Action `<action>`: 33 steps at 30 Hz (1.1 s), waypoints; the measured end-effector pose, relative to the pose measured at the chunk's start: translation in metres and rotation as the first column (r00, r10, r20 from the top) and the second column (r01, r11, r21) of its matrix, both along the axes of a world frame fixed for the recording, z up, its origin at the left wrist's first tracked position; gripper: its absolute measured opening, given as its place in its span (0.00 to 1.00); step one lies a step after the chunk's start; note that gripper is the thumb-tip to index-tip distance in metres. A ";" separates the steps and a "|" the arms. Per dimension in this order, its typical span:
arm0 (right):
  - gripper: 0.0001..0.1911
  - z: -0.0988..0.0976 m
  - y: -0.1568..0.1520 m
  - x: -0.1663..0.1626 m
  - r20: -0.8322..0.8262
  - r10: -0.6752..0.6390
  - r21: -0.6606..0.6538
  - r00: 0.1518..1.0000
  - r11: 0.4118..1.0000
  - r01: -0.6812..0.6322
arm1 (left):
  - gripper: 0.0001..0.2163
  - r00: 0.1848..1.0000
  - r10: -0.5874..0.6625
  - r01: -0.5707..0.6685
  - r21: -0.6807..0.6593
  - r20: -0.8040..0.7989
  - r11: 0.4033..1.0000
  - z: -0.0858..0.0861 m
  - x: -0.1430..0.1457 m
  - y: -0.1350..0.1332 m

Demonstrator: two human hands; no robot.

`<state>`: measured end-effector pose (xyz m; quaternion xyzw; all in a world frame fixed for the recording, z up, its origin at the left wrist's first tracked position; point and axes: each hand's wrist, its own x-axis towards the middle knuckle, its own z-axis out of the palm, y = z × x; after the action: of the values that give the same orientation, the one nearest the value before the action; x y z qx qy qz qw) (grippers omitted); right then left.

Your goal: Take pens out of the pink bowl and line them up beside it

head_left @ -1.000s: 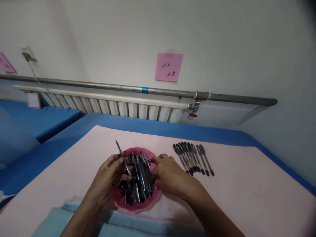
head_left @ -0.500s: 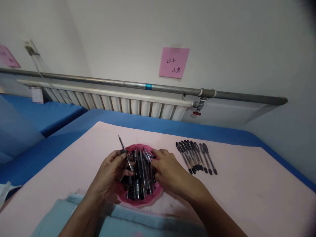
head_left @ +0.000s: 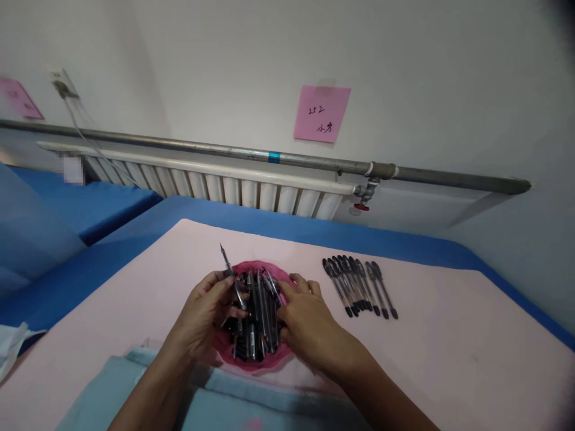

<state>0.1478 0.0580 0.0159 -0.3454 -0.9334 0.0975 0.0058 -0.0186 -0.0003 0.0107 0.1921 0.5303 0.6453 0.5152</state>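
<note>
Pinched in my left hand (head_left: 206, 311) is a clear pen without a cap (head_left: 227, 261), its tip pointing up and away. This hand is over the left side of a round pink basket (head_left: 251, 366). Many black and clear pen parts (head_left: 259, 311), capped ends among them, fill the basket. My right hand (head_left: 309, 323) reaches over the basket's right rim with fingers apart, close to the pens; its fingertips are partly hidden. Right of it, a row of capped black pens (head_left: 354, 284) lies side by side on the pink table cover (head_left: 431, 335).
Light blue cloth (head_left: 251, 395) lies along the near edge. Behind the blue table border (head_left: 287, 224) run a white radiator (head_left: 242, 191) and a metal pipe (head_left: 215, 148) with a red valve (head_left: 361, 207). A white item (head_left: 13, 347) lies at the left edge.
My right hand has shifted slightly, its fingers spreading more at the basket rim. My left hand keeps the pen in about the same pose. The view has moved a little.
</note>
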 end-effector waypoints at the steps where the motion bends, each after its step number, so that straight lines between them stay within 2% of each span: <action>1: 0.06 -0.001 0.000 -0.001 0.001 -0.002 0.006 1.000 1.000 0.002 | 0.06 1.000 -0.003 0.003 0.003 -0.001 1.000 0.000 0.000 0.000; 5: 0.06 0.004 0.000 0.000 -0.018 -0.010 0.026 1.000 1.000 0.011 | 0.06 1.000 -0.014 0.014 0.012 -0.004 1.000 -0.001 0.000 0.000; 8: 0.08 0.013 0.001 0.007 -0.092 -0.036 0.003 0.995 0.999 0.036 | 0.05 1.000 -0.023 0.023 0.020 0.015 1.000 -0.002 0.000 -0.001; 11: 0.08 0.020 0.001 0.012 -0.215 -0.083 -0.138 0.973 0.989 0.054 | 0.05 0.995 -0.080 0.078 0.030 0.052 0.996 -0.001 0.004 -0.002; 13: 0.07 0.022 0.000 0.011 -0.291 -0.098 -0.225 0.952 0.974 0.031 | 0.06 0.986 -0.159 0.158 0.031 0.055 0.987 -0.001 0.007 -0.004; 16: 0.06 0.024 -0.004 0.008 -0.378 -0.111 -0.304 0.919 0.953 -0.010 | 0.09 0.964 -0.264 0.263 0.042 0.021 0.964 -0.002 0.013 -0.006; 18: 0.06 0.026 -0.006 0.006 -0.409 -0.135 -0.341 0.902 0.940 -0.014 | 0.09 0.957 -0.291 0.291 0.048 -0.002 0.955 -0.003 0.015 -0.007; 23: 0.06 0.025 -0.009 0.004 -0.460 -0.123 -0.313 0.880 0.949 -0.031 | 0.11 0.942 -0.333 0.335 0.048 -0.039 0.941 -0.009 0.016 -0.006; 26: 0.08 0.023 -0.011 0.000 -0.507 -0.153 -0.342 0.848 0.939 -0.035 | 0.13 0.939 -0.344 0.345 0.041 -0.027 0.938 -0.010 0.017 -0.005; 29: 0.11 0.019 -0.014 -0.008 -0.603 -0.276 -0.440 0.748 0.898 -0.024 | 0.13 0.950 -0.311 0.309 0.058 0.030 0.949 -0.011 0.017 -0.006; 31: 0.11 0.014 -0.015 -0.013 -0.681 -0.380 -0.516 0.626 0.855 -0.042 | 0.13 0.957 -0.282 0.277 0.078 0.062 0.958 -0.009 0.018 -0.006; 33: 0.11 0.010 -0.016 -0.016 -0.748 -0.432 -0.540 0.504 0.837 -0.085 | 0.13 0.965 -0.245 0.237 0.092 0.090 0.967 -0.007 0.017 -0.006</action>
<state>0.1322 0.0424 0.0254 -0.3374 -0.7057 0.4955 0.3777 -0.0016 -0.0062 0.0034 0.2429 0.4501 0.6074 0.6079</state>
